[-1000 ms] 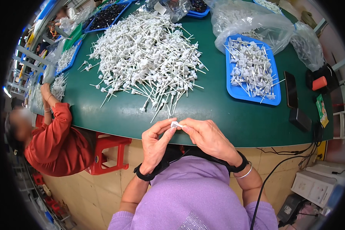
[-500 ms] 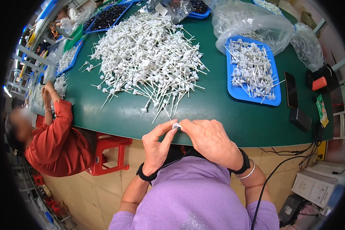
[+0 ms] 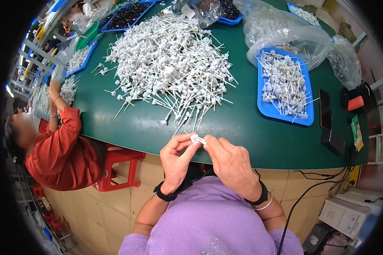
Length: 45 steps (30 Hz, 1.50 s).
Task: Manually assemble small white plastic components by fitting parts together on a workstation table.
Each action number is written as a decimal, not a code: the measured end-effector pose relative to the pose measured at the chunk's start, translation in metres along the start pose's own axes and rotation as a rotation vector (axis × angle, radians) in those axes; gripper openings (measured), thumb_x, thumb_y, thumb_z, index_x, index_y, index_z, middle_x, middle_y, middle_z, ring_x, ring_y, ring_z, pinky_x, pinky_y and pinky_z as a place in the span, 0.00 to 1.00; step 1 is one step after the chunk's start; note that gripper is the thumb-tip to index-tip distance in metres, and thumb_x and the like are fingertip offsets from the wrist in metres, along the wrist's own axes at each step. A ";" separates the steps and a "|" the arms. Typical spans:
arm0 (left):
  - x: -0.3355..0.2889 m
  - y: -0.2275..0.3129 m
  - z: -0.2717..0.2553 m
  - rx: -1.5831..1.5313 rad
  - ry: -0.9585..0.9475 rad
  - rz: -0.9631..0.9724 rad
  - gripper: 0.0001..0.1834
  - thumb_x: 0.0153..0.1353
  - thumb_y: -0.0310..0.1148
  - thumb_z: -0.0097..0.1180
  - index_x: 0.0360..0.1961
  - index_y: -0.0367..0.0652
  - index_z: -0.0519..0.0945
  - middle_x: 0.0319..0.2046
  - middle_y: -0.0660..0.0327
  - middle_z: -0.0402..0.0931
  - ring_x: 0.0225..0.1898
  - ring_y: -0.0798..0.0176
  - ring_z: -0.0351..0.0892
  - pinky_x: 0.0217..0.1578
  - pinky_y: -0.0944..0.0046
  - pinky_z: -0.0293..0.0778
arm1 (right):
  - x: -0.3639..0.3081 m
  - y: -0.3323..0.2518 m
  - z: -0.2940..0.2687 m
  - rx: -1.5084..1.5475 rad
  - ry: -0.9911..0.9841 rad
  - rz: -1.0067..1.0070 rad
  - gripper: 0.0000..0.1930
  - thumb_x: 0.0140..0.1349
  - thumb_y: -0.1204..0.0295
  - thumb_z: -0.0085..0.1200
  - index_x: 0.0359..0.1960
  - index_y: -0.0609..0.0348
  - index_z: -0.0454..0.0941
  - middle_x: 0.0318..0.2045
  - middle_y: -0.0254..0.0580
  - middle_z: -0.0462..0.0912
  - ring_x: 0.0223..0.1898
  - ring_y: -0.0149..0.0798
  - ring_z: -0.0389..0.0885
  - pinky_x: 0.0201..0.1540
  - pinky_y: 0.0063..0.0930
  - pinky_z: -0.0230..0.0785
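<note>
Just off the near table edge, my left hand (image 3: 175,161) pinches the head of a small white plastic part (image 3: 195,138) between thumb and fingertips. The part has a blocky head and a thin white stem. My right hand (image 3: 234,163) grips that stem, its fingers closed and partly hiding it. Beyond my hands a large pile of similar white stemmed parts (image 3: 170,63) is spread over the green table (image 3: 225,138). A few of them lie loose at the pile's near edge, closest to my fingers.
On the right, a blue tray (image 3: 264,111) holds more white parts, with a clear plastic bag (image 3: 302,40) behind it. A phone (image 3: 324,108) and a black box (image 3: 332,141) lie farther right. At left, a co-worker in red (image 3: 57,148) sits near a red stool (image 3: 119,168).
The part's head has turned, showing more of its face, and more of the stem shows between my hands. My right hand's knuckles have swung nearer to me. The view has shifted slightly.
</note>
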<state>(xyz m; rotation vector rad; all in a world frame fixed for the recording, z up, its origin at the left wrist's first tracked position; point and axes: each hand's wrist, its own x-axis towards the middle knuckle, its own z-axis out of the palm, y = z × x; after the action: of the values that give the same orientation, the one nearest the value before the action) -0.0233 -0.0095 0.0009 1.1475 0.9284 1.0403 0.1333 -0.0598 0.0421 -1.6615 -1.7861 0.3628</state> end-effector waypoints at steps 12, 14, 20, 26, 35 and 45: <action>0.001 0.003 0.008 0.538 0.135 0.376 0.13 0.57 0.18 0.65 0.44 0.32 0.82 0.33 0.56 0.86 0.35 0.66 0.87 0.37 0.70 0.79 | 0.002 -0.008 0.010 -0.099 0.024 0.017 0.09 0.67 0.71 0.55 0.46 0.57 0.75 0.24 0.45 0.75 0.21 0.50 0.80 0.21 0.40 0.71; 0.001 0.003 0.008 0.588 0.143 0.417 0.13 0.56 0.18 0.65 0.44 0.33 0.82 0.33 0.55 0.86 0.35 0.65 0.87 0.36 0.70 0.79 | 0.002 -0.009 0.010 -0.120 0.025 0.017 0.09 0.67 0.71 0.55 0.47 0.57 0.75 0.24 0.44 0.74 0.21 0.49 0.80 0.21 0.39 0.71; 0.002 0.001 0.007 0.643 0.159 0.462 0.13 0.55 0.18 0.67 0.43 0.33 0.82 0.33 0.55 0.86 0.34 0.64 0.88 0.35 0.70 0.79 | 0.002 -0.009 0.012 -0.160 0.037 -0.002 0.12 0.65 0.73 0.56 0.49 0.56 0.75 0.25 0.43 0.73 0.21 0.46 0.81 0.21 0.38 0.72; 0.001 0.001 0.008 0.581 0.147 0.405 0.13 0.56 0.18 0.66 0.43 0.32 0.81 0.34 0.55 0.85 0.35 0.65 0.87 0.36 0.70 0.79 | 0.001 -0.007 0.012 -0.198 -0.001 -0.038 0.21 0.59 0.77 0.56 0.55 0.60 0.73 0.28 0.43 0.74 0.25 0.42 0.83 0.24 0.34 0.76; 0.000 -0.004 0.002 0.239 0.075 0.159 0.13 0.61 0.17 0.61 0.48 0.31 0.79 0.41 0.58 0.84 0.42 0.69 0.84 0.45 0.73 0.76 | 0.004 -0.001 0.009 -0.065 -0.045 -0.014 0.17 0.59 0.79 0.55 0.50 0.60 0.75 0.26 0.45 0.77 0.26 0.47 0.83 0.26 0.37 0.76; 0.001 -0.002 0.000 0.228 0.050 0.123 0.14 0.62 0.18 0.60 0.49 0.31 0.80 0.41 0.59 0.83 0.44 0.69 0.83 0.46 0.73 0.75 | 0.008 0.013 0.009 0.202 -0.051 0.025 0.10 0.65 0.76 0.55 0.47 0.59 0.77 0.29 0.52 0.82 0.28 0.57 0.81 0.27 0.45 0.71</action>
<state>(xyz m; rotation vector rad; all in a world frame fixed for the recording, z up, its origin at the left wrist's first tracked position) -0.0227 -0.0089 -0.0012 1.3869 1.0470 1.0860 0.1385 -0.0479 0.0297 -1.5463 -1.7053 0.5815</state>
